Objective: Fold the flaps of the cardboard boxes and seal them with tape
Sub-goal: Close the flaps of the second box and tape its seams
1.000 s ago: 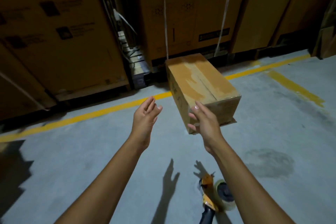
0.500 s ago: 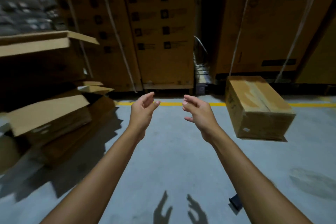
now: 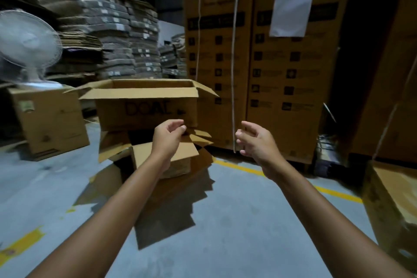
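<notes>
Now facing, after a leftward swing, open brown cardboard box [image 3: 146, 109]: mouth up, long axis crosswise; left hand [image 3: 167, 135], right hand [image 3: 257, 140] loosely curled, empty.

dim, motion-blurred, edges warped

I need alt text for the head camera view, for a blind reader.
A person's empty left hand and right hand, fingers loosely curled, are held out toward a brown cardboard box with open flaps, stacked on other open boxes. Tall strapped brown cartons stand behind; a white fan is at left.
</notes>
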{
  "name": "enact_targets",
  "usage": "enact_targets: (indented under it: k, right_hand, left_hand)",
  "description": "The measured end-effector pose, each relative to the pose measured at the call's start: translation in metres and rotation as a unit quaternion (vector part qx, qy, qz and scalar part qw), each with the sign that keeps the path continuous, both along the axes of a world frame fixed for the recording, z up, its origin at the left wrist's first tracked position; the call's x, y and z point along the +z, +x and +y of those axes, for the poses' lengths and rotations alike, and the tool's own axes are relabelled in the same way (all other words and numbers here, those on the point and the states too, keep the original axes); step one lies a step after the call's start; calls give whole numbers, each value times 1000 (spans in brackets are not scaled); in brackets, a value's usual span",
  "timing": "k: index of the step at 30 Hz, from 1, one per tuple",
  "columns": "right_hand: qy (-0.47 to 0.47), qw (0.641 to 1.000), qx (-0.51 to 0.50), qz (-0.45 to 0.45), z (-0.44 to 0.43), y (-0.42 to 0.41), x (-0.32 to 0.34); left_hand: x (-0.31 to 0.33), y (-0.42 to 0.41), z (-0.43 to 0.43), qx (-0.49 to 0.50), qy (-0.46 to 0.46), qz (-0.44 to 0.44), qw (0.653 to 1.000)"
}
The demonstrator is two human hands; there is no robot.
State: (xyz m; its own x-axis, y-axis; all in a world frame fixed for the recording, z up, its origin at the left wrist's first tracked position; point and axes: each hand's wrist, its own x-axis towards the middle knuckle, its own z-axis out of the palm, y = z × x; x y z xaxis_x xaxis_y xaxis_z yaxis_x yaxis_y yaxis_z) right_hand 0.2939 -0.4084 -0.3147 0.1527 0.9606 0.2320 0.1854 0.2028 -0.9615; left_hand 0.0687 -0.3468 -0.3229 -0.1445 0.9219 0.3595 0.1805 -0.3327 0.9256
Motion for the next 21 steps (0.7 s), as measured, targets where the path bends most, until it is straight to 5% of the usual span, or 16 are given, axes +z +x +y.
enact_targets:
  k: [14, 21]
  right_hand:
    - [43, 972, -13, -229, 302, -48, 53]
    - [34, 911, -3, -410, 451, -76, 80]
  left_hand:
    - [85, -92, 282, 164, 89, 252, 950]
    - [104, -102, 439, 58, -67, 417, 905]
